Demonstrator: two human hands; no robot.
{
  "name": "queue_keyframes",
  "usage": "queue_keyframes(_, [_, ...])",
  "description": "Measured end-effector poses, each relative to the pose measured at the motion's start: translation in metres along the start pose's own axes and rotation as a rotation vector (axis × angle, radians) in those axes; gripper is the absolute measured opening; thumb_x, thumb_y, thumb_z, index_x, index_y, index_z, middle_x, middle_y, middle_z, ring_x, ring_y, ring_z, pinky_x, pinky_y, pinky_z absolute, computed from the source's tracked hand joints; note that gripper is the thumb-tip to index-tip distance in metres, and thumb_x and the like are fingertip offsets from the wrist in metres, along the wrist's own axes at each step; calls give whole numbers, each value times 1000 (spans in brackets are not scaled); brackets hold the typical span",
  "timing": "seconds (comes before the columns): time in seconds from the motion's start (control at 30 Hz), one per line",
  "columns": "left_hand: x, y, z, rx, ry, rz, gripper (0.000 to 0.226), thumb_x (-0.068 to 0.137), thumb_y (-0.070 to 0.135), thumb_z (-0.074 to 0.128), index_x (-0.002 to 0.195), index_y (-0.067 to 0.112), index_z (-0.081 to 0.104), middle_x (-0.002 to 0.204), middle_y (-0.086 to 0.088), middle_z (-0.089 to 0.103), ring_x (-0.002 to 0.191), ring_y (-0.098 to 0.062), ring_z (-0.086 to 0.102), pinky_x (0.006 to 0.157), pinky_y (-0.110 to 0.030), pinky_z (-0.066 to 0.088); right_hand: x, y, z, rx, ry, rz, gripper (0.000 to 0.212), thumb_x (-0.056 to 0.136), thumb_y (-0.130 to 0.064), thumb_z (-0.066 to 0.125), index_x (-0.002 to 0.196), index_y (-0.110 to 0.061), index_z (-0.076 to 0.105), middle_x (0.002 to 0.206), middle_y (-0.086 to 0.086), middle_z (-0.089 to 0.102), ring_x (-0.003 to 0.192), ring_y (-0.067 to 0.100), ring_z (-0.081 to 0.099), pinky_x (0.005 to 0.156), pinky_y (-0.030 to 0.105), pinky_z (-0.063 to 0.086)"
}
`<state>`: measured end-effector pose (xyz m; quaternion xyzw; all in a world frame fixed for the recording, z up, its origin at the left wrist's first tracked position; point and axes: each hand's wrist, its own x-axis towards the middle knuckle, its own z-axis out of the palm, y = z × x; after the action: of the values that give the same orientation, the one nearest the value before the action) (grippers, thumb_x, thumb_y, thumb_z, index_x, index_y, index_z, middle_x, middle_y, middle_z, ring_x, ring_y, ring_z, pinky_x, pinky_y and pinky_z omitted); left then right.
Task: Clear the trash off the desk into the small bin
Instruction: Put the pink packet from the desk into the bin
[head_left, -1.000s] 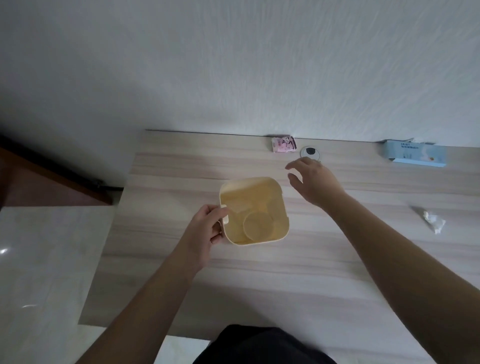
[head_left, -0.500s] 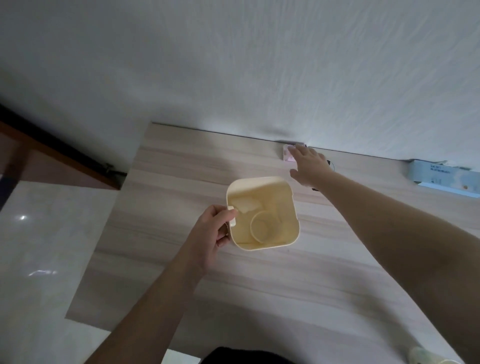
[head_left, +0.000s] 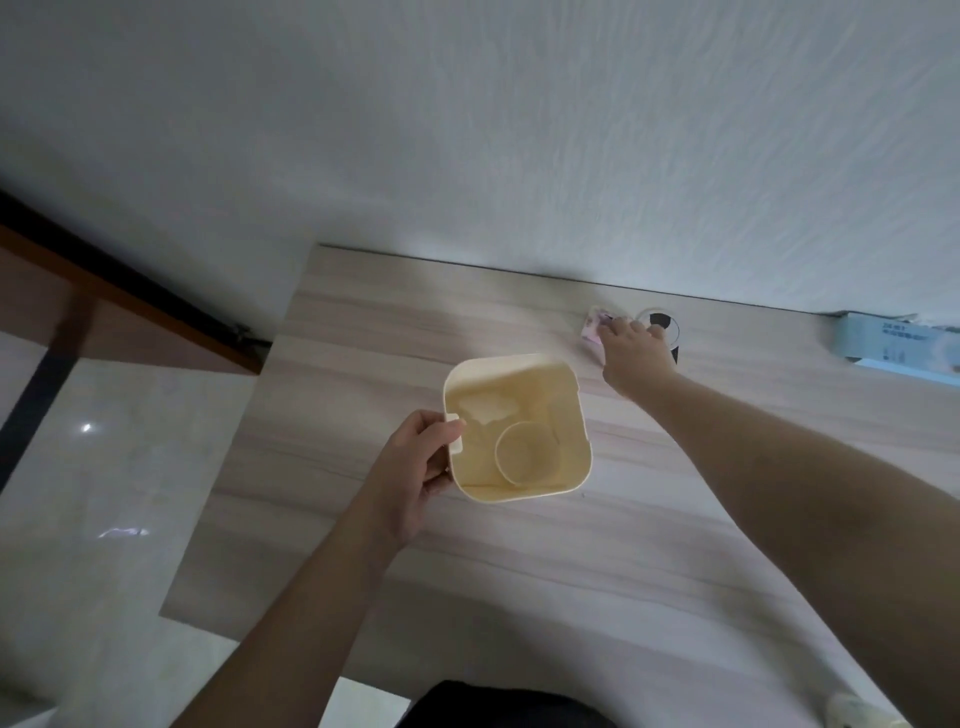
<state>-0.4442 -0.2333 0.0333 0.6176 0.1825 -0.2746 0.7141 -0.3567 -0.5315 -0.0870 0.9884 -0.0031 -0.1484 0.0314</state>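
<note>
A small cream bin (head_left: 574, 395) stands on the wooden desk (head_left: 519, 571); a round lid-like disc and a pale scrap lie inside it. My left hand (head_left: 415, 467) grips the bin's left rim at its tab. My right hand (head_left: 631, 353) reaches to the desk's back edge and lies over a small pink wrapper (head_left: 591, 327), fingers on top of it. Most of the wrapper is hidden under the hand, so I cannot tell whether the fingers have closed on it.
A round cable hole (head_left: 667, 325) sits just right of the wrapper, by the white wall. A light blue tissue box (head_left: 904, 348) lies at the far right back edge. A crumpled white scrap (head_left: 852, 709) shows at the bottom right. Pale floor lies left of the desk.
My right hand has travelled from beside the bin to the back edge and come down on the pink wrapper. My left hand has stayed on the bin's rim.
</note>
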Motion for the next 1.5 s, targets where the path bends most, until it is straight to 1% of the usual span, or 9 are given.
queue_keyframes(0.23, [-18, -16, -9, 50, 33, -36, 19, 72, 27, 66, 77, 16, 50, 50, 9, 37, 42, -7, 33, 46, -23, 30, -41, -5, 19, 81, 179, -43, 37, 81, -32, 67, 111, -11, 63, 122, 10, 55, 114, 31, 47, 104, 43, 28])
queue_keyframes(0.57, [-51, -30, -7, 53, 59, -17, 17, 72, 25, 65, 76, 16, 51, 49, 9, 35, 40, -5, 32, 40, -18, 35, -91, -1, 38, 206, 67, 0, 49, 76, -33, 67, 117, -13, 49, 112, 9, 58, 103, 31, 53, 85, 40, 43])
queue_keyframes(0.67, [-60, -35, -8, 75, 43, -15, 19, 72, 27, 65, 78, 17, 50, 49, 9, 36, 41, -6, 32, 48, -24, 34, -119, -6, 34, 494, 110, 109, 42, 74, -34, 66, 107, -15, 49, 95, 5, 62, 87, 30, 57, 70, 36, 46])
queue_keyframes(0.8, [-71, -45, -5, 91, 6, -12, 24, 72, 28, 66, 84, 13, 51, 48, 9, 41, 41, -5, 36, 48, -23, 31, -166, -19, 2, 1258, 56, 352, 49, 75, -70, 54, 98, -27, 52, 77, -1, 69, 67, 16, 67, 58, 26, 53])
queue_keyframes(0.97, [-78, -50, -1, 190, -60, -27, 10, 90, 15, 59, 95, 9, 54, 49, 10, 46, 45, -7, 41, 49, -25, 31, -237, -38, -30, 1484, 198, 287, 67, 68, -79, 56, 104, -22, 57, 82, 5, 70, 72, 18, 68, 62, 31, 57])
queue_keyframes(1.1, [-94, -55, -11, 199, -131, -32, 15, 83, 22, 65, 91, 13, 57, 57, 4, 52, 54, -13, 49, 51, -24, 41, -288, -62, -63, 1402, 341, 235, 46, 74, -71, 63, 85, -27, 52, 74, 2, 68, 67, 15, 68, 64, 33, 55])
queue_keyframes(1.23, [-110, -63, -29, 182, -205, -41, 9, 89, 18, 61, 90, 12, 55, 49, 10, 48, 43, -6, 44, 42, -19, 37, -328, -108, -87, 815, 486, -3, 40, 80, -55, 66, 77, -22, 44, 68, -9, 51, 55, 10, 47, 49, 23, 37])
queue_keyframes(1.33, [-128, -67, -43, 196, -262, -22, 14, 88, 18, 64, 92, 10, 53, 50, 9, 48, 43, -7, 44, 41, -19, 35, -337, -152, -87, 494, 286, -76, 33, 81, -53, 62, 82, -25, 45, 85, -8, 46, 70, 10, 43, 60, 23, 32])
queue_keyframes(1.5, [-151, -74, -69, 244, -355, -36, 28, 83, 24, 70, 98, 6, 55, 55, 5, 50, 49, -12, 46, 46, -23, 36, -342, -205, -73, 417, 186, 50, 40, 87, -50, 53, 112, -20, 59, 113, 3, 57, 102, 22, 57, 82, 31, 50])
